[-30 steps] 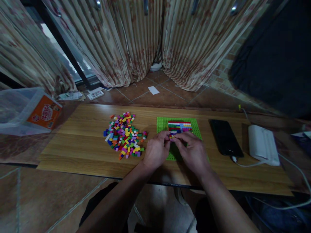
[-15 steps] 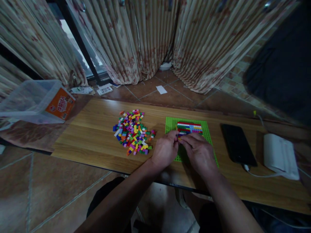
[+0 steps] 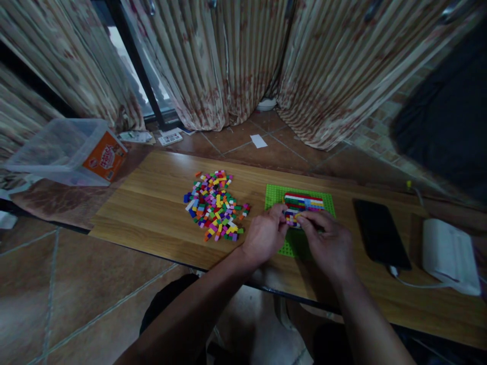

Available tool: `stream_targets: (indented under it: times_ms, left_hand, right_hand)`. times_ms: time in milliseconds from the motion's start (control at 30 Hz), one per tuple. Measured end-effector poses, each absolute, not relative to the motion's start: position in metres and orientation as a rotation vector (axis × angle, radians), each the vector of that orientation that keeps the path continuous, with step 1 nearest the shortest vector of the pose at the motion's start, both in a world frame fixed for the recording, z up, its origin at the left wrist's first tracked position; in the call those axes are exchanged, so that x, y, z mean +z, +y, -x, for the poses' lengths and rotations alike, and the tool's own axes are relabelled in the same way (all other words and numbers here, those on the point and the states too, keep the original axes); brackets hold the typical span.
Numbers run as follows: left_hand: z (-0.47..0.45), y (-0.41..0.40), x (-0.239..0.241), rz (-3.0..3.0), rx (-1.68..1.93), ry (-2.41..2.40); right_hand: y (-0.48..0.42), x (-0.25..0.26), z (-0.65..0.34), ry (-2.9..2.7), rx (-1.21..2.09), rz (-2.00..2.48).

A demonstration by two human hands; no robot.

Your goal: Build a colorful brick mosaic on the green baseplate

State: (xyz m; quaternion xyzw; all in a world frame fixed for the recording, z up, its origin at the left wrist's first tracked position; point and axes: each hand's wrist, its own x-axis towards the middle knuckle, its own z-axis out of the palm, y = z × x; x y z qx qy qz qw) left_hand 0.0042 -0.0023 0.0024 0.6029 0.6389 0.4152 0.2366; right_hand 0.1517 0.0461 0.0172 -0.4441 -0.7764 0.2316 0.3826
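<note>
A green studded baseplate [image 3: 272, 190] lies on the wooden table, bearing rows of colourful toy bricks [image 3: 304, 199]. My left hand [image 3: 265, 234] is closed, with its fingertips gripping the left end of the front rows. Beside it my right hand [image 3: 330, 242] pinches at a small yellowish toy brick on the same rows, thumb and forefinger together. My right fingers cover the right part of those front rows. To the left of the baseplate spreads a loose pile of small toy bricks [image 3: 216, 205] in many colours.
A black phone [image 3: 381, 233] with a cable lies right of the baseplate, near a white box-shaped device [image 3: 449, 256]. A clear plastic bin [image 3: 68, 152] with an orange label stands beyond the table's left end. Curtains [image 3: 243, 66] hang behind the table [image 3: 144, 203].
My right hand has shifted right along the front brick rows, apart from my left hand, uncovering more bricks between them. The whole view has turned slightly left.
</note>
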Motion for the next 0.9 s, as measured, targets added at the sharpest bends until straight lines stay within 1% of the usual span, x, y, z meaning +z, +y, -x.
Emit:
stream_targets:
  times_ms: [267,900]
  left_hand:
    - [-0.001,-0.001,0.01,-1.525,1.186,1.732]
    - [-0.003,0.009,0.002,-1.446,1.249,1.688]
  right_hand:
    - [0.045,0.018,-0.15,-1.903,0.666,1.169]
    - [0.044,0.021,-0.148,-1.877,0.698,1.184]
